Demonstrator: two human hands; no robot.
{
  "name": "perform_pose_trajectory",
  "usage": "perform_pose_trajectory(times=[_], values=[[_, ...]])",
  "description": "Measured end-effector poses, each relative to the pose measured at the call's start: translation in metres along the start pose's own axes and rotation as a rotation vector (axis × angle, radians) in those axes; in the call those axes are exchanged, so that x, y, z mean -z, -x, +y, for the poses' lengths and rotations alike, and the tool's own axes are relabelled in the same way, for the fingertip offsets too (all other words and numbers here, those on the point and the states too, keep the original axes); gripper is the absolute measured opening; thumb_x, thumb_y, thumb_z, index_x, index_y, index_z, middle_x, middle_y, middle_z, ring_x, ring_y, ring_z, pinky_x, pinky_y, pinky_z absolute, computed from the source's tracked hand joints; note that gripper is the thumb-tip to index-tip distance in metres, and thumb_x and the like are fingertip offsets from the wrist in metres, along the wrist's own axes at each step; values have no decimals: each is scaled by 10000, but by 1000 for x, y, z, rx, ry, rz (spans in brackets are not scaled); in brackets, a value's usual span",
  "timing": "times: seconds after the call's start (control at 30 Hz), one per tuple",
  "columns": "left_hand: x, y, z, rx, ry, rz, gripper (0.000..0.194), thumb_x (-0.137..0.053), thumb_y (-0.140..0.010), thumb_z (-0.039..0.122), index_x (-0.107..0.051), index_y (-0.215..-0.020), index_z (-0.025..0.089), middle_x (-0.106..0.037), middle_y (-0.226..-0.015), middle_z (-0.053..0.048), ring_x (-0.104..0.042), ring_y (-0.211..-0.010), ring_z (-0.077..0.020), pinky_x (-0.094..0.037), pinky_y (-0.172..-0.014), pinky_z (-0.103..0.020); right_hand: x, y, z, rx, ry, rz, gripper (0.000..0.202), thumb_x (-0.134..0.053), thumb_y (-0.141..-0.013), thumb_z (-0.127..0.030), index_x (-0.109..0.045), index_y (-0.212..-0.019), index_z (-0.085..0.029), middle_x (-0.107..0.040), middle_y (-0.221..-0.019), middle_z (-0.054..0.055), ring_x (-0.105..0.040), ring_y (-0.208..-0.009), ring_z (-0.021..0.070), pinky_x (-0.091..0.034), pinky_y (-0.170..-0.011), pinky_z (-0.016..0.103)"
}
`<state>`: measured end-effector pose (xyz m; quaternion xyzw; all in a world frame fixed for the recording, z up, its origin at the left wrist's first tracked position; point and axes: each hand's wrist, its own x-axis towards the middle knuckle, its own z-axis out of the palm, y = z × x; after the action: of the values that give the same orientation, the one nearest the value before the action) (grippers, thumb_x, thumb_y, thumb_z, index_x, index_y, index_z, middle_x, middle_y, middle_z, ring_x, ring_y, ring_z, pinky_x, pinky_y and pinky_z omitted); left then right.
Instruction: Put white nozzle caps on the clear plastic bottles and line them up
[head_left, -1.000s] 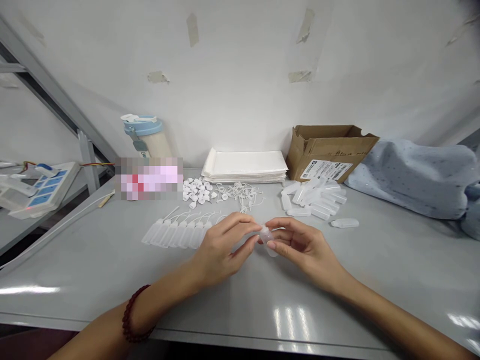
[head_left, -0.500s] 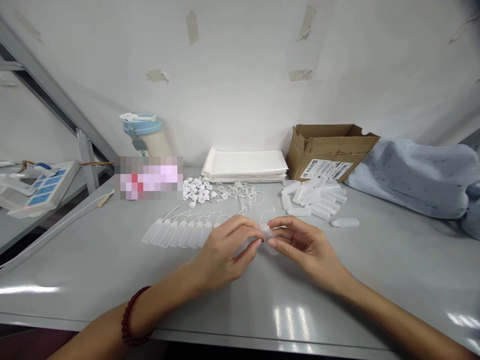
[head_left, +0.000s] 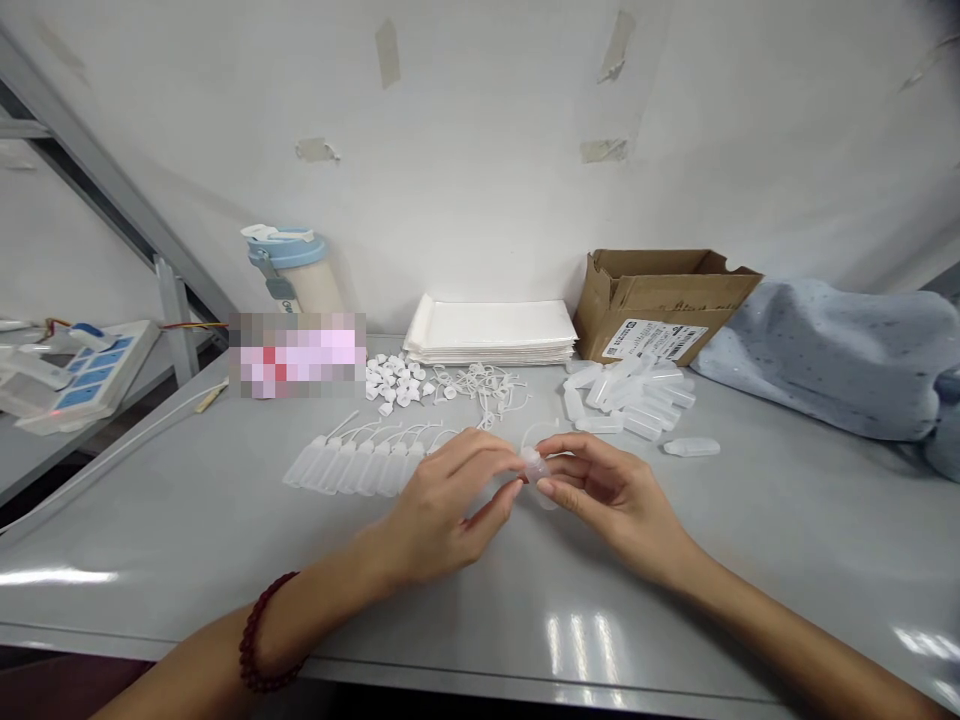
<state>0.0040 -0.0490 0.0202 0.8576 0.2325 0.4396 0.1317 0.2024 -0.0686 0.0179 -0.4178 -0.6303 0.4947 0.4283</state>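
Between my two hands a small translucent plastic bottle (head_left: 537, 474) stands slightly tilted, with a white cap and a thin pale cord curving up from it. My right hand (head_left: 611, 490) grips its side between thumb and fingers. From the other side, the thumb and fingertips of my left hand (head_left: 454, 500) pinch at the bottle near its cap; their exact contact is partly hidden. Left of my left hand lies a row of capped bottles (head_left: 352, 468) with cords, its right end hidden behind the hand. A single uncapped bottle (head_left: 691, 447) lies beyond my right hand.
Behind the hands are a pile of white caps (head_left: 396, 382), loose cords (head_left: 487, 385) and a heap of bottles (head_left: 634, 398). Along the wall stand a blue-lidded tumbler (head_left: 300, 275), stacked white envelopes (head_left: 491, 325), a cardboard box (head_left: 660, 300) and blue cloth (head_left: 832, 350).
The cord above the bottle has swung so its free end points further right. Both hands stay at the bottle almost unmoved.
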Motion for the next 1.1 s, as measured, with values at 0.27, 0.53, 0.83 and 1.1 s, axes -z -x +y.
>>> perform_pose_trajectory(times=[0.27,0.53,0.83,1.1], values=[[-1,-1,0,47,11,2,209,-555,-826,43,-574,-1011,138,-635,-900,-77,-579,-858,-169,-511,-760,-315,0,0,1,3,0,14,187,-658,-823,-253,-598,-997,-219,-687,-827,10,-686,-789,149,-547,-718,276],[-2,4,-6,-8,-118,-90,160,-517,-846,92,-571,-981,159,-622,-910,-80,-564,-865,-187,-510,-747,-333,-3,0,5,-31,5,12,207,-651,-821,-303,-608,-996,-202,-680,-797,26,-661,-718,163,-538,-681,322],[-2,2,-6,2,-118,-29,176,-574,-843,141,-550,-1016,160,-641,-896,-69,-577,-828,-181,-511,-720,-315,-6,-2,2,-157,-98,29,270,-676,-795,-347,-601,-994,-180,-668,-690,-4,-628,-667,139,-491,-644,281],[-7,3,-1,-44,-328,-43,370,-641,-829,331,-492,-1112,146,-589,-1003,-116,-548,-920,-231,-528,-761,-384,-8,-1,-1,-212,-198,32,288,-696,-775,-386,-572,-941,-186,-661,-671,-11,-605,-616,129,-459,-579,258]])
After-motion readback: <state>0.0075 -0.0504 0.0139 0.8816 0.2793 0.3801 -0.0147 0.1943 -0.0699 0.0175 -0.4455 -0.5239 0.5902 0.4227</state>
